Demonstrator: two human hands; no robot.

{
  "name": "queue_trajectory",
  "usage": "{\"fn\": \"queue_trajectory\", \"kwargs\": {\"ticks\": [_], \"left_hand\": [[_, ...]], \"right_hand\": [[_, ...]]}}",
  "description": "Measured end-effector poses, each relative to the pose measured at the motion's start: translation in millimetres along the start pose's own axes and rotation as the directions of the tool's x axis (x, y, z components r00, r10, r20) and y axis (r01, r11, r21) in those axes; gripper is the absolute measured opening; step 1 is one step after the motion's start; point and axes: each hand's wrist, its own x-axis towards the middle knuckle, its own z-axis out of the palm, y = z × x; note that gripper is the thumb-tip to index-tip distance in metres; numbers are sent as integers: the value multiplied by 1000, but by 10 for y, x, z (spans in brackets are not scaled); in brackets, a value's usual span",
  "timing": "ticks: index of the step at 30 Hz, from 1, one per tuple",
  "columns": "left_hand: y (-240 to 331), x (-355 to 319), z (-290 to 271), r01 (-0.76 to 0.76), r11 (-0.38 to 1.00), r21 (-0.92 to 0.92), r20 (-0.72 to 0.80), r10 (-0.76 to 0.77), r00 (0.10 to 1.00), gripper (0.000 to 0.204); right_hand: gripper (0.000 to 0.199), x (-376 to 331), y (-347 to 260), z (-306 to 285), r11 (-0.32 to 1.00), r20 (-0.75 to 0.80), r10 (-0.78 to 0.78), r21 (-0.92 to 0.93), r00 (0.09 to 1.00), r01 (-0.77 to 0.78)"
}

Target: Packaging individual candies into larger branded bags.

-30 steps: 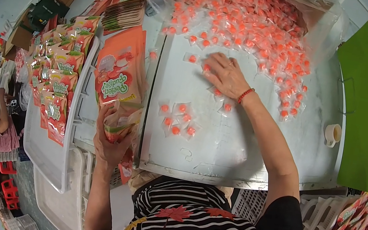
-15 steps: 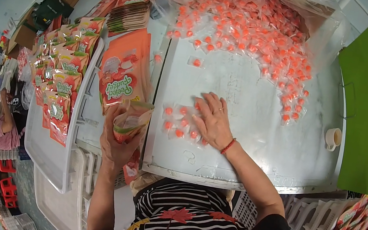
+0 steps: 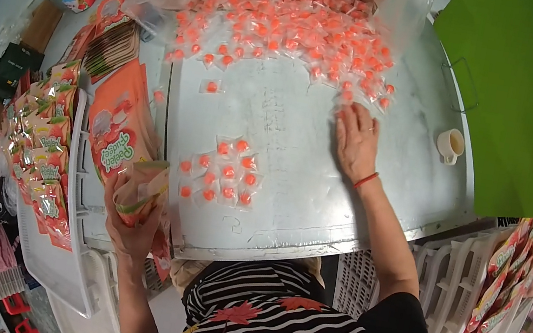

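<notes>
Gripping an open pouch [image 3: 140, 195] with the left hand [image 3: 129, 231], closing thumb and fingers around its lower part, probably for holding the mouth wide beside the table [image 3: 298, 186]. Having a loose cluster of wrapped orange sweets [image 3: 228, 172] lying just right of that grip, seemingly spreading in one layer for being easy to see (not quite lining up in rows). Having similar pouches [image 3: 49, 153] overlapping on a white tray [image 3: 59, 272] left of the same grip, perhaps for saving room, and flat pouches [image 3: 115, 115] sitting just beyond it, likely for lying within reach. Stretching the right hand [image 3: 357, 147] farther out, palm down, extending the fingers with slim gaps toward the near fringe of a heap [image 3: 292, 21]; showing no clear pinch, being unable to tell about actual contact. Having a pale cup [image 3: 450, 146] standing right of that hand, apparently for being clear of the sweets, and facing the heap spreading beyond the fingertips under clear plastic [image 3: 407, 13].
</notes>
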Motion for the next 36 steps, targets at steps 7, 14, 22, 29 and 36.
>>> {"fn": "queue_trajectory", "kwargs": {"ticks": [7, 14, 22, 29, 36], "left_hand": [[33, 53, -20, 5, 999, 31, 3, -5, 1000, 83], [-12, -27, -26, 2, 998, 61, -22, -1, 1000, 82], [15, 28, -24, -38, 998, 58, -13, 39, 999, 81], [4, -5, -26, -77, 994, 74, -14, 78, 997, 80], [-19, -54, -95, -63, 996, 70, -42, 67, 997, 81]], "right_hand": [[37, 101, -26, -206, 58, 462, 381, 853, 801, -519], [24, 7, 547, -246, 396, 263, 415, 810, 871, -432], [17, -248, -64, -444, 966, -29, -37, 255, 999, 43], [13, -271, -72, -359, 975, 0, -33, 221, 999, 32], [14, -75, -103, -372, 940, 184, -129, 334, 974, 62]]}}
